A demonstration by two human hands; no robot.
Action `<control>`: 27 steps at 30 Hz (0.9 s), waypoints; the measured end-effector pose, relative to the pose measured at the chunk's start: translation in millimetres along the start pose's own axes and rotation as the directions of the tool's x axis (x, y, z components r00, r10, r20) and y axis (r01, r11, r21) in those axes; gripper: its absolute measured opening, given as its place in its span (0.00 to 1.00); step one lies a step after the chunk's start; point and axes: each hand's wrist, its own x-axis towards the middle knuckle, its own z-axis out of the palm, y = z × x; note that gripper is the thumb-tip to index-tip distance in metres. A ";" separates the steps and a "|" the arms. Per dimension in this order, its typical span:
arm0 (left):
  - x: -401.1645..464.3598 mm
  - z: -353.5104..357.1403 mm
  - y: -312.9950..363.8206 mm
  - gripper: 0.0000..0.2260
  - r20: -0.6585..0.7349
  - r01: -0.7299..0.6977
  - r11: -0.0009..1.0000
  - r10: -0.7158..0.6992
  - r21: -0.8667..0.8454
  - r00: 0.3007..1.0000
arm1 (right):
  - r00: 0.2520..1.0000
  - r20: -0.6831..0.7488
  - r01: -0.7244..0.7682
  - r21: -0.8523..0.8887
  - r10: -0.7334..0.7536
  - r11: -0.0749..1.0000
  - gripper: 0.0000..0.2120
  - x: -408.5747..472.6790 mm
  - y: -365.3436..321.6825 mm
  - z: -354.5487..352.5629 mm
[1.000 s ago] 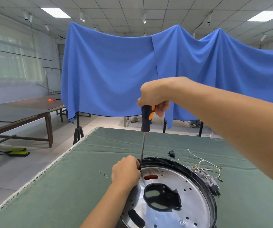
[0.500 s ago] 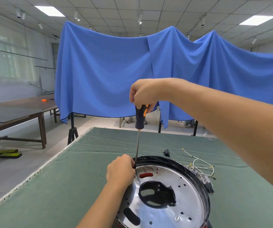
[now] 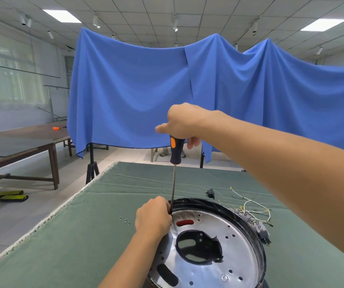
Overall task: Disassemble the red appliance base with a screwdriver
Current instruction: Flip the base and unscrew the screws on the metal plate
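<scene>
The appliance base (image 3: 231,254) lies on the green table, a round silver metal plate with a black rim and a big central hole; red shows through a slot. My right hand (image 3: 184,121) grips the top of a screwdriver (image 3: 175,151) with a dark blue and orange handle, held upright. Its long shaft runs down to the plate's far left edge. My left hand (image 3: 153,217) sits curled there, fingers round the lower shaft at the rim, hiding the tip.
Three loose screws (image 3: 125,221) lie on the green cloth (image 3: 67,246) left of the base. A small black part (image 3: 210,193) and a bundle of wires with connectors (image 3: 254,215) lie behind and right. The table's left edge runs diagonally. Blue drapes hang behind.
My right hand has turned on the screwdriver handle, its thumb now pointing left and the orange stripe facing me. My left hand stays at the shaft's foot.
</scene>
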 end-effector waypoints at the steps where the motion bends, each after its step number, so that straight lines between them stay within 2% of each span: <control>1: -0.1 0.0 0.1 0.14 -0.003 0.002 1.000 -0.002 0.002 1.000 | 1.000 -0.030 0.002 -0.002 -0.002 1.000 0.13 1.7 1.0 3.6; 5: -0.3 0.0 0.1 0.13 -0.004 -0.008 1.000 0.008 -0.005 1.000 | 1.000 0.008 0.003 0.156 -0.004 0.988 0.15 -2.4 -4.4 -3.5; 7: -1.6 -0.6 0.8 0.12 -0.007 -0.018 1.000 0.017 -0.012 1.000 | 1.000 0.022 -0.024 0.097 0.021 0.995 0.15 -1.8 -1.0 -2.0; 11: -4.2 -1.3 1.2 0.12 -0.030 -0.029 0.998 0.027 -0.061 0.999 | 0.995 -0.083 -0.065 -0.021 0.063 0.998 0.13 -0.7 7.7 3.2; 15: -5.7 -2.5 2.1 0.09 -0.037 -0.039 0.996 0.037 -0.077 0.999 | 0.996 0.056 -0.065 0.007 0.065 0.998 0.08 0.6 1.7 -8.1; 17: -5.4 -2.7 2.4 0.08 -0.036 -0.036 0.997 0.034 -0.068 0.999 | 0.995 0.069 -0.068 0.015 0.067 0.998 0.08 0.2 1.6 -7.0; 21: -4.9 -2.7 3.3 0.07 0.004 -0.039 0.999 0.040 -0.026 0.999 | 0.997 -0.060 -0.047 -0.156 0.038 0.987 0.12 -2.0 3.1 0.6; 25: -1.2 -2.1 0.8 0.07 0.024 -0.043 0.999 0.044 -0.033 0.999 | 0.995 0.098 0.016 -0.035 -0.013 0.999 0.05 1.2 0.0 -6.2; 27: 0.6 -2.6 -0.1 0.08 0.033 -0.041 0.999 0.042 -0.035 0.999 | 0.997 0.081 0.022 -0.040 -0.019 0.999 0.06 -0.2 0.0 -4.6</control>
